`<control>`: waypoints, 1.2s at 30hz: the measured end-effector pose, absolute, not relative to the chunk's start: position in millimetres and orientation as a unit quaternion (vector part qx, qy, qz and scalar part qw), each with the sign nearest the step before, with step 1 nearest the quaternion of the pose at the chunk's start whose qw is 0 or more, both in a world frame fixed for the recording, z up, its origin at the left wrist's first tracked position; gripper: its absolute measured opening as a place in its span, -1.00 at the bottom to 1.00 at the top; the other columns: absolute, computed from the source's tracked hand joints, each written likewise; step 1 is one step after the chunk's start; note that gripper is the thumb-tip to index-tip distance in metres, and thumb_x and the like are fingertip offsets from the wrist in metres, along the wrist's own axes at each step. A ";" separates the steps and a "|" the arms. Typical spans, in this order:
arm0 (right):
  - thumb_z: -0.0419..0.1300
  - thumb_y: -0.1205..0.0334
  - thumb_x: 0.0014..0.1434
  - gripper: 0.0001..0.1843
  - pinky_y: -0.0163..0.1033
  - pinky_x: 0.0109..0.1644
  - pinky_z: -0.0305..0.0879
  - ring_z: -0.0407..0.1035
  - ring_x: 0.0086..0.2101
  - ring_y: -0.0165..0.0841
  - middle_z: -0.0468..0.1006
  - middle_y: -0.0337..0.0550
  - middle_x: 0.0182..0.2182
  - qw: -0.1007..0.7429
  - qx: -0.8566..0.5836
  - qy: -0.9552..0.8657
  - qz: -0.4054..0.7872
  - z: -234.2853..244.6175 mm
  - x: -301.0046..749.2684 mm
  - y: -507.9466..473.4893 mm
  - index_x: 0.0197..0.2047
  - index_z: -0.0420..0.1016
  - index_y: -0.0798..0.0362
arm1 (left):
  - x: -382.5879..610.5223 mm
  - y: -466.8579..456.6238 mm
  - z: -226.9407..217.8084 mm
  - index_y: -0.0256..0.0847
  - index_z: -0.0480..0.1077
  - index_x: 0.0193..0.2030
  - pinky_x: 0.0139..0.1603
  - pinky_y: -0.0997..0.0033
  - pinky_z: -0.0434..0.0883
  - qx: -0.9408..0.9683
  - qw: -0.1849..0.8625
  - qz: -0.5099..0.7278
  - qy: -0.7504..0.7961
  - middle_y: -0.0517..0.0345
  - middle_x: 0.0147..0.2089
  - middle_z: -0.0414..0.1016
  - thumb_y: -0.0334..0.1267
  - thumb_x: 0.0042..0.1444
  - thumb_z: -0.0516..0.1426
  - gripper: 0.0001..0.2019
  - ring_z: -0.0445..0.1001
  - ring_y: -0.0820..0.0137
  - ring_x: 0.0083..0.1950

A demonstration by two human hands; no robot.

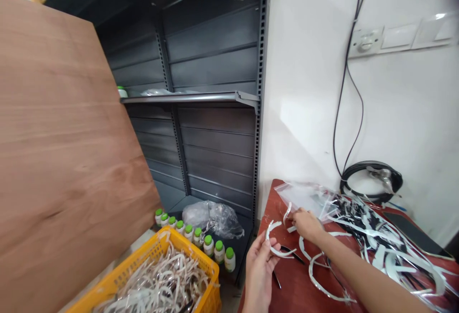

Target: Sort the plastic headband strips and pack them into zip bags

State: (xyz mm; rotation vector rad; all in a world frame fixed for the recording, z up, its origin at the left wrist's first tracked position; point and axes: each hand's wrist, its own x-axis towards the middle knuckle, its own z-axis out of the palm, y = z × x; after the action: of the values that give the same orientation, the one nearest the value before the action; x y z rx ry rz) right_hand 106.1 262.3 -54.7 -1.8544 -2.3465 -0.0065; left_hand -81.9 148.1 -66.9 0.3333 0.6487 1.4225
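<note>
My left hand [261, 267], at the near left edge of the red table, pinches a white C-shaped strip [283, 254] between thumb and fingers. A little further off, my right hand [307, 227] has its fingers closed on a short curved white strip [287, 212] that stands up from the fingertips. On the tabletop below the hands lie more curved white strips [317, 279]. A thin dark pointed object [277, 280] shows beside my left hand, partly hidden by it; its kind is unclear.
Tangled white and black strips [376, 232], a clear plastic bag [308, 198], a dark phone-like slab [416, 234] and coiled black cable [358, 167] crowd the right. A yellow crate [215, 282] of strips, green-capped bottles [219, 251], grey shelving [215, 97] and wooden board [64, 136] stand left.
</note>
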 end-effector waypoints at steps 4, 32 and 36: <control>0.03 0.34 0.19 -0.74 -0.15 -0.12 0.15 0.36 -0.17 -0.16 0.56 0.01 -0.35 0.126 -0.638 -0.760 -0.014 -47.4 111.9 257.2 -0.34 0.56 0.08 | -85.9 149.0 -69.2 -0.32 0.38 0.00 -0.08 0.26 0.44 0.157 0.704 0.639 0.268 -0.11 -0.18 0.54 -0.32 -0.05 0.28 -0.58 0.54 0.28 -0.18; -0.04 0.40 0.23 -0.70 -0.14 -0.23 0.00 0.25 -0.33 -0.26 0.49 -0.20 -0.41 0.322 -0.540 -0.769 -0.117 -42.4 59.4 104.5 -0.19 0.49 -0.07 | -58.7 125.0 -58.4 -0.24 0.44 -0.03 -0.11 0.43 0.36 0.251 0.743 0.576 0.230 -0.05 -0.12 0.51 -0.30 0.06 0.19 -0.69 0.47 0.34 -0.11; -0.01 0.41 0.21 -0.71 -0.17 -0.24 0.04 0.26 -0.34 -0.27 0.49 -0.20 -0.41 0.319 -0.550 -0.766 -0.089 -43.3 55.7 102.5 -0.24 0.49 -0.09 | -58.3 125.3 -59.0 -0.26 0.44 -0.01 -0.12 0.42 0.38 0.266 0.732 0.577 0.245 -0.08 -0.10 0.50 -0.27 0.03 0.21 -0.65 0.47 0.32 -0.11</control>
State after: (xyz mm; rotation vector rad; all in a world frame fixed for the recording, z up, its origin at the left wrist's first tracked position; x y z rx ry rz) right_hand 55.7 102.5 -43.3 -1.4472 -2.0147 -0.2352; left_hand -58.3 125.3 -59.0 0.5847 0.5396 1.2707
